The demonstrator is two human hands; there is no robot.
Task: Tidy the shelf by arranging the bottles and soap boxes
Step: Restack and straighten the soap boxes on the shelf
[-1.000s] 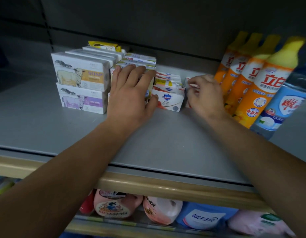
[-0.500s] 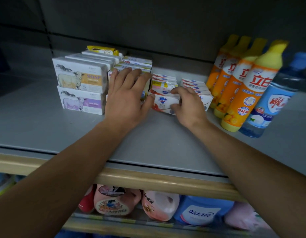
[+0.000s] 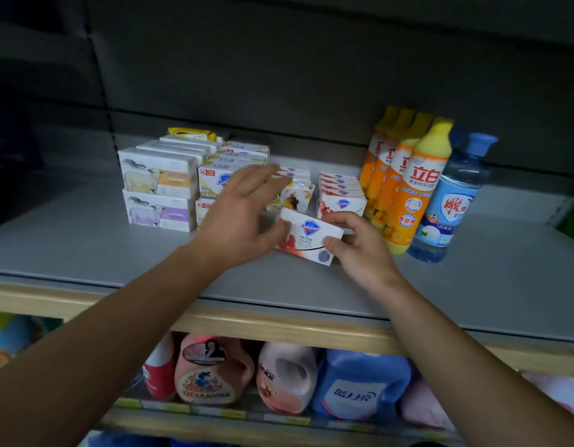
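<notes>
The right hand (image 3: 360, 250) pinches a light, stiff Safeguard soap box (image 3: 306, 237) by its right end, just beside the orange detergent bottles (image 3: 405, 185), while the left hand (image 3: 237, 214) hovers with fingers spread; best gripped across its short edges.

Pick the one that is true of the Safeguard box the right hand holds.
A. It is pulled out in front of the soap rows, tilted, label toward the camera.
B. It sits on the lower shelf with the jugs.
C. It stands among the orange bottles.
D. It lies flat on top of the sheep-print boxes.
A: the right hand pinches the Safeguard box at its right end, tilted, in front of the soap rows, label facing the camera.
</notes>
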